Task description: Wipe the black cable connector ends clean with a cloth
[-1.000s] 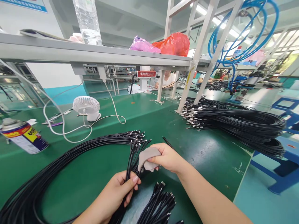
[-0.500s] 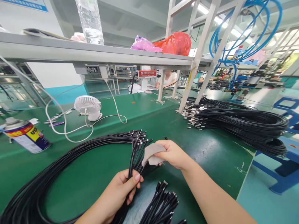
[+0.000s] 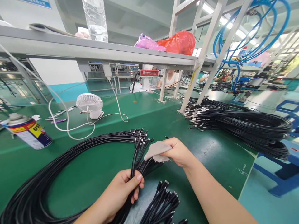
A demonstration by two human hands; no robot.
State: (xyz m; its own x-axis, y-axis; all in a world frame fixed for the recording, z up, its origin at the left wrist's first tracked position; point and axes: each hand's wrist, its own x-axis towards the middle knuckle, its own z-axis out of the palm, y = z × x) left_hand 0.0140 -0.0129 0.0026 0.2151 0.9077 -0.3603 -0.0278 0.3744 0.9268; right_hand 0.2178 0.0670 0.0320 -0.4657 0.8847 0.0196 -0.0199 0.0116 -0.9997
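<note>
My left hand (image 3: 121, 189) grips a bundle of thin black cables (image 3: 136, 157) that fans upward from my fist, connector ends spread out. My right hand (image 3: 178, 152) pinches a small grey cloth (image 3: 156, 150) folded around one of those cable ends. The bundle curves into a large black cable loop (image 3: 46, 177) lying on the green table (image 3: 105, 168). A second group of cable ends (image 3: 161, 202) lies just below my wrists.
A spray can (image 3: 26, 132) lies at the left. A white desk fan (image 3: 90, 104) with a white cord stands further back. A big heap of black cables (image 3: 245, 123) fills the right edge. A grey shelf (image 3: 93, 51) carries a water bottle and plastic bags. Another person sits behind.
My right hand with the cloth has slid up and to the right along the cable ends. My left hand keeps its grip on the bundle.
</note>
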